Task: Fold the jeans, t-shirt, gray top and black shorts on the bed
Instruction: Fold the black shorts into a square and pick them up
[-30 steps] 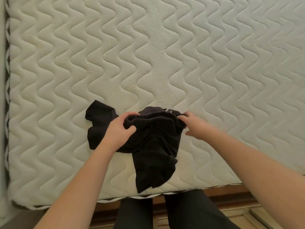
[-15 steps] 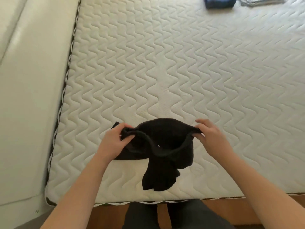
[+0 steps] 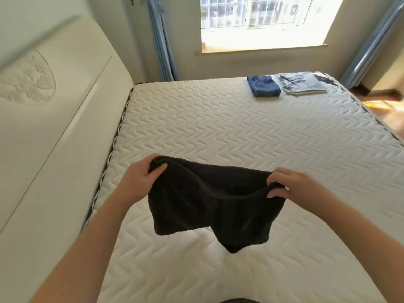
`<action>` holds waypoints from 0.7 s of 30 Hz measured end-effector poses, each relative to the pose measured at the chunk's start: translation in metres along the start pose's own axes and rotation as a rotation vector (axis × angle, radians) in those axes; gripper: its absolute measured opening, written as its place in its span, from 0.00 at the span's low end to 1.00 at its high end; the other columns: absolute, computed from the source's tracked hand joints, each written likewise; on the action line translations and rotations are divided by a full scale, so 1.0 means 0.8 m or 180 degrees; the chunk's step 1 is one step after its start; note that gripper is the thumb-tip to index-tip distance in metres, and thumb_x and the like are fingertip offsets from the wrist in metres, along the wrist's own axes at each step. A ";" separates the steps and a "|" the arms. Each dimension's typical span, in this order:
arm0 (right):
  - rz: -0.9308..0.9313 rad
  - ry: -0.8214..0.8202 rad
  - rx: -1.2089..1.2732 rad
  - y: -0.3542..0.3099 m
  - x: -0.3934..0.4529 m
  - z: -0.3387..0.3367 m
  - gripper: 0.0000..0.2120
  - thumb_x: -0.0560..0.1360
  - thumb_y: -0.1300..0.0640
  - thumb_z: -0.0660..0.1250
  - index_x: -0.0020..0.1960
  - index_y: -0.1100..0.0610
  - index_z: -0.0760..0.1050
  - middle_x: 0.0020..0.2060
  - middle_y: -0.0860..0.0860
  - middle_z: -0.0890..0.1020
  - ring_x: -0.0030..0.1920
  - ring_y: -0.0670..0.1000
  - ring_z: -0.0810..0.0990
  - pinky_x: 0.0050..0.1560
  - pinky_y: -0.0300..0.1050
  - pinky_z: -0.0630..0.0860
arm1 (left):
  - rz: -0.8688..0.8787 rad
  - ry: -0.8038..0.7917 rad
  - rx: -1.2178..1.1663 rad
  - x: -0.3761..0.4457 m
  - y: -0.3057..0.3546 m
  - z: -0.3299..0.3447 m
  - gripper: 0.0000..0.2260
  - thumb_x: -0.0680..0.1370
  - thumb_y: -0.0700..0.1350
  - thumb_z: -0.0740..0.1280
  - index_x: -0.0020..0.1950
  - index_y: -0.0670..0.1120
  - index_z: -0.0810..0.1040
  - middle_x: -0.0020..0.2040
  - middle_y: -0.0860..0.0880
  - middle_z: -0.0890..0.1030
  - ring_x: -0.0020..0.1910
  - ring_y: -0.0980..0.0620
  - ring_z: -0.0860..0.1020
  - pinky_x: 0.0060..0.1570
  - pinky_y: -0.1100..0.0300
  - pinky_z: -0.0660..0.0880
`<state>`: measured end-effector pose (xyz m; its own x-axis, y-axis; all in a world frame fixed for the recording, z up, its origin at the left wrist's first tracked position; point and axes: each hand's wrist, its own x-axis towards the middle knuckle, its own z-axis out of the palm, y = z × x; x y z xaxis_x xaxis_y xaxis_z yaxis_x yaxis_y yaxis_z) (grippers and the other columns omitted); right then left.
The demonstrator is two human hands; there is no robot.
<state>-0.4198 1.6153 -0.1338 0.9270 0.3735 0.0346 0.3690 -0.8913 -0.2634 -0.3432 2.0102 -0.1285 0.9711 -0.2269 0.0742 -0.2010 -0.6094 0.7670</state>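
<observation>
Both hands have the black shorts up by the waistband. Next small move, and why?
Probably lower the black shorts flat onto the mattress just ahead. The left hand and right hand each pinch a waistband end, the band is spread wide, and the legs hang uneven and bunched, so the shorts seem to need a flat surface before any fold. Two folded garments already lie at the far corner.
</observation>
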 end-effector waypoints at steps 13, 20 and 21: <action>0.0956 0.0835 0.0812 -0.040 0.037 -0.078 0.19 0.75 0.54 0.71 0.65 0.47 0.74 0.47 0.44 0.79 0.47 0.46 0.78 0.52 0.38 0.70 | 0.0397 0.0033 -0.0114 0.031 0.024 -0.096 0.09 0.79 0.47 0.68 0.52 0.63 0.78 0.46 0.64 0.81 0.50 0.65 0.78 0.52 0.66 0.73; 0.1059 0.0873 0.0666 -0.051 0.059 -0.112 0.08 0.76 0.58 0.70 0.56 0.52 0.81 0.44 0.43 0.80 0.44 0.43 0.76 0.48 0.35 0.68 | 0.0504 0.0065 -0.0097 0.046 0.031 -0.134 0.08 0.75 0.47 0.73 0.45 0.61 0.80 0.42 0.58 0.83 0.44 0.61 0.81 0.45 0.64 0.74; 0.0970 0.0892 0.0585 -0.053 0.061 -0.115 0.08 0.76 0.59 0.70 0.55 0.52 0.81 0.44 0.43 0.80 0.44 0.42 0.76 0.47 0.32 0.68 | 0.0559 0.0039 -0.0039 0.047 0.033 -0.138 0.08 0.75 0.47 0.73 0.45 0.61 0.79 0.42 0.58 0.83 0.44 0.61 0.81 0.44 0.65 0.74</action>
<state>-0.3843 1.6476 -0.0322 0.9833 -0.0056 0.1820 0.0816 -0.8800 -0.4679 -0.2978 2.0696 -0.0351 0.9227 -0.3197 0.2155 -0.3662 -0.5519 0.7492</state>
